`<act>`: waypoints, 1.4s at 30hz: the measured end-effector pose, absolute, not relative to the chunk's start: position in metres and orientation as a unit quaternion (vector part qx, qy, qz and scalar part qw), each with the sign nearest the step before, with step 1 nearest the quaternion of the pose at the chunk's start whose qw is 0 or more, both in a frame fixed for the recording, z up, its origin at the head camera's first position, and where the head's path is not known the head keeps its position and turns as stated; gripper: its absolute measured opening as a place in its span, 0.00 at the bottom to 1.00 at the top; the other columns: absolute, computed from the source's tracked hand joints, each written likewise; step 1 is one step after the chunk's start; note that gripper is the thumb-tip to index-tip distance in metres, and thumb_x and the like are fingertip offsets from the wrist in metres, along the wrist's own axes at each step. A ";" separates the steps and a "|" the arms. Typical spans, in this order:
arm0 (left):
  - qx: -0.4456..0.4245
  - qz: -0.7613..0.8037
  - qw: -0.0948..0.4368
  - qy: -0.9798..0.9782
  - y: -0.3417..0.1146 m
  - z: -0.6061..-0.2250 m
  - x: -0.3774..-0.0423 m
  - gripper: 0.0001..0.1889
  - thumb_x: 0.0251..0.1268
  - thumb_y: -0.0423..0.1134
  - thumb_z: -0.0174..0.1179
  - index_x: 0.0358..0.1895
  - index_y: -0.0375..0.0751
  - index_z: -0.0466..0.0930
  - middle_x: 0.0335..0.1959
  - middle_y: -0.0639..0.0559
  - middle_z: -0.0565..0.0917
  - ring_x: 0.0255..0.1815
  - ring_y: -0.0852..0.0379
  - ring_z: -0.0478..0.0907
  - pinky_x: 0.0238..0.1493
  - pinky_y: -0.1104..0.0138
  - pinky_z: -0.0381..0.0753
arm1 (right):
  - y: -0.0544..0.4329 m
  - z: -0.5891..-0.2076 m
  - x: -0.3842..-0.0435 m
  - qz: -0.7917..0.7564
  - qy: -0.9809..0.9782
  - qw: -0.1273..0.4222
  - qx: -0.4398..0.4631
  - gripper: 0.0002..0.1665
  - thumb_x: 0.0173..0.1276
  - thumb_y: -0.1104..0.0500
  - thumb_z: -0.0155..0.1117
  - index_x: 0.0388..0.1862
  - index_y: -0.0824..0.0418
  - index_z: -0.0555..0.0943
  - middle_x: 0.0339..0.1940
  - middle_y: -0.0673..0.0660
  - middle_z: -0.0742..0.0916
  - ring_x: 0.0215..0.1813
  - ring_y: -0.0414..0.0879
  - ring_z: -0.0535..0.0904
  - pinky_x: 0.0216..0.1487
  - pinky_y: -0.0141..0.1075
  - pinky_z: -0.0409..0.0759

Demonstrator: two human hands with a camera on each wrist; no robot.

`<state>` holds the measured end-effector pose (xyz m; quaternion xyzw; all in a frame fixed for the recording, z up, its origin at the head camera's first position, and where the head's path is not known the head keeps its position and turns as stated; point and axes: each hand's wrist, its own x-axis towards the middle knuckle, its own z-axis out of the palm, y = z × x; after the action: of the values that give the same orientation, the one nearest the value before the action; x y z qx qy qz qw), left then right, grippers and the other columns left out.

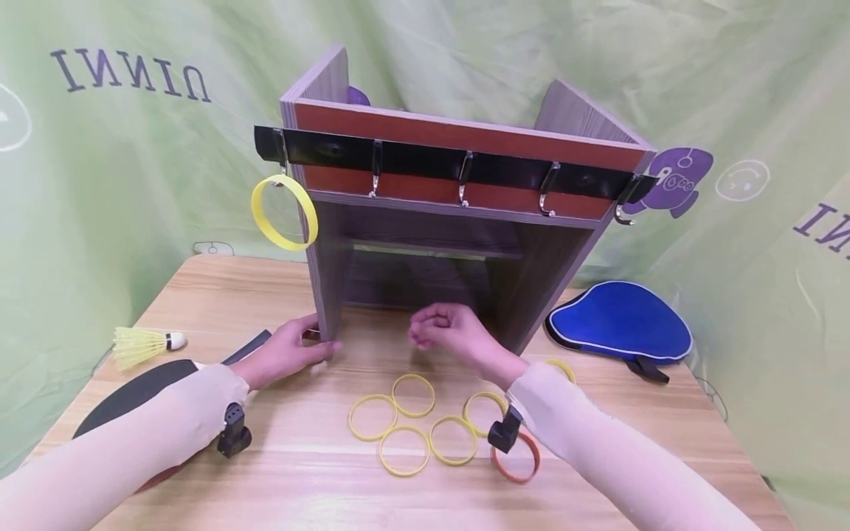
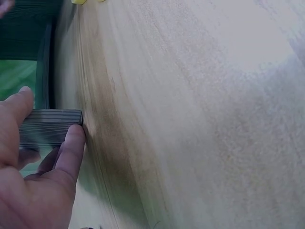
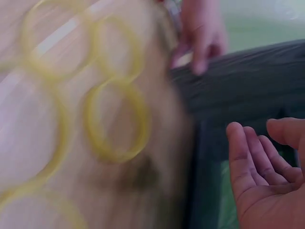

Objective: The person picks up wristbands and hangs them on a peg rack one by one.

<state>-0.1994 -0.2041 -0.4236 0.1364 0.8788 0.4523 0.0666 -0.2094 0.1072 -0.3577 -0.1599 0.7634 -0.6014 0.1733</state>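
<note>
My left hand (image 1: 290, 352) grips the bottom of the left side panel (image 2: 52, 126) of a grey wooden shelf (image 1: 330, 273), thumb on one face and fingers on the other. My right hand (image 1: 457, 335) hovers before the shelf's opening, fingers slightly bent and holding nothing. Across the shelf's red-brown front runs a black hook rail (image 1: 425, 164) with several metal hooks. From its leftmost hook hangs a yellow ring (image 1: 257, 214). Several more yellow rings (image 1: 381, 450) lie on the table below the right hand, with a red ring (image 1: 494, 463) beside them.
A yellow shuttlecock (image 1: 142, 345) and a dark paddle (image 1: 126, 394), partly under the left forearm, lie at the left of the wooden table (image 1: 279, 479). At the right is a blue paddle case (image 1: 620, 321). A green printed curtain (image 1: 166, 169) hangs behind.
</note>
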 end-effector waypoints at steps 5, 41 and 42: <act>0.137 0.457 0.068 0.876 -0.202 -0.424 -0.199 0.28 0.74 0.43 0.65 0.68 0.28 0.74 0.57 0.36 0.86 0.59 0.45 0.82 0.64 0.51 0.79 | 0.126 -0.386 -0.208 -0.534 0.808 0.188 -0.164 0.12 0.72 0.72 0.61 0.51 0.79 0.80 0.41 0.76 0.89 0.37 0.45 0.88 0.45 0.39 0.90; 0.147 0.464 0.057 0.872 -0.200 -0.423 -0.197 0.27 0.74 0.41 0.64 0.68 0.27 0.73 0.56 0.35 0.87 0.59 0.44 0.82 0.63 0.52 0.80 | 0.128 -0.398 -0.201 -0.439 0.838 0.285 -0.156 0.04 0.70 0.73 0.64 0.42 0.75 0.80 0.28 0.56 0.84 0.27 0.39 0.83 0.40 0.38 0.90; 0.147 0.463 0.056 0.872 -0.200 -0.423 -0.197 0.27 0.74 0.41 0.64 0.68 0.27 0.74 0.56 0.35 0.87 0.59 0.43 0.83 0.63 0.51 0.80 | 0.128 -0.399 -0.201 -0.449 0.831 0.293 -0.152 0.05 0.70 0.73 0.64 0.43 0.76 0.80 0.29 0.56 0.84 0.28 0.39 0.83 0.41 0.38 0.90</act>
<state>-0.1969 -0.2004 -0.4230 0.1471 0.8721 0.4633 0.0558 -0.2014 0.1283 -0.3991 -0.1515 0.8308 -0.4486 0.2926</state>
